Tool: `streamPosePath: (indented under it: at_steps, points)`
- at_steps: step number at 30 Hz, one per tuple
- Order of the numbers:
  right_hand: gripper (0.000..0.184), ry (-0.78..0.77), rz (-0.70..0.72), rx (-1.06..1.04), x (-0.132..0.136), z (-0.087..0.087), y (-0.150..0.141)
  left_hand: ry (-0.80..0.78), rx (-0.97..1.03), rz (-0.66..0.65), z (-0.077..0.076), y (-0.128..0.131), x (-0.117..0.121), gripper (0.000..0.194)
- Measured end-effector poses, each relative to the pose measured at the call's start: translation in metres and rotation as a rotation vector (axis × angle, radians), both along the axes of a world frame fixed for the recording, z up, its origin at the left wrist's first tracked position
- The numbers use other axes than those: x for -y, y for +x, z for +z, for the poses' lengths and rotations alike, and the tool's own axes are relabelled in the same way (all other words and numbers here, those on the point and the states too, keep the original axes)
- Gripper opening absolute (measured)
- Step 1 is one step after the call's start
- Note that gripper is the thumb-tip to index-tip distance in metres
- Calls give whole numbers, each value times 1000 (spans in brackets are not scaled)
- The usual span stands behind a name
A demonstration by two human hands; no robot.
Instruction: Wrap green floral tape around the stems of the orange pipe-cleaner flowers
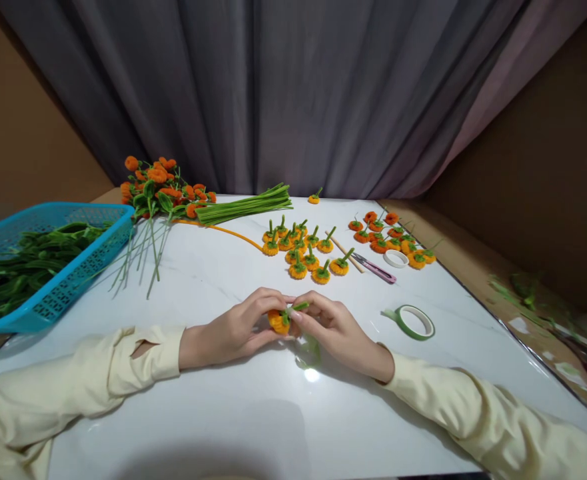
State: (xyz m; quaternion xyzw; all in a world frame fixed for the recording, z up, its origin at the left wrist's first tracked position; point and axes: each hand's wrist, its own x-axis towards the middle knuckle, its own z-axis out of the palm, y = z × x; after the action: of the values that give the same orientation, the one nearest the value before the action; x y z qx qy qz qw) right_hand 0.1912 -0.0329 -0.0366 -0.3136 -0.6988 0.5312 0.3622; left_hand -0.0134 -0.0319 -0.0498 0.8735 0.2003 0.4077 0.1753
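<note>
My left hand [240,328] is closed round a small yellow-orange chenille flower head [278,322], tilted so its green stem points right. My right hand [337,331] pinches that green stem [299,307] between thumb and fingers. Below the fingers hangs a pale green translucent strip, perhaps tape, blurred against the glossy table [213,420]. To the right lies a roll of green floral tape [415,323] with a loose end. Beyond my hands stand several similar yellow flower heads [310,259], their short green stems pointing up.
A blue plastic basket [68,287] with green chenille leaves is at the left. Behind lie orange flowers [158,175] on stems and a bundle of green stems [248,205]. A pink-handled cutting tool [376,269], a white ring [396,259] and orange flower heads [378,243] are at the right.
</note>
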Motion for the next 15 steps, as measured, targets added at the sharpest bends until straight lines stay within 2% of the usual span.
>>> streamPosePath:
  at_steps: [4,11,15]
  points:
    - [18,-14,-11,-4,1,2,1,16,4,-45,-2,-3,-3,41]
    - [20,-29,-33,8,-1,1,3,7,-15,-112,2,-5,-7,31]
    - [21,-15,-34,28,-3,0,5,-62,-3,-119,4,-4,-6,28]
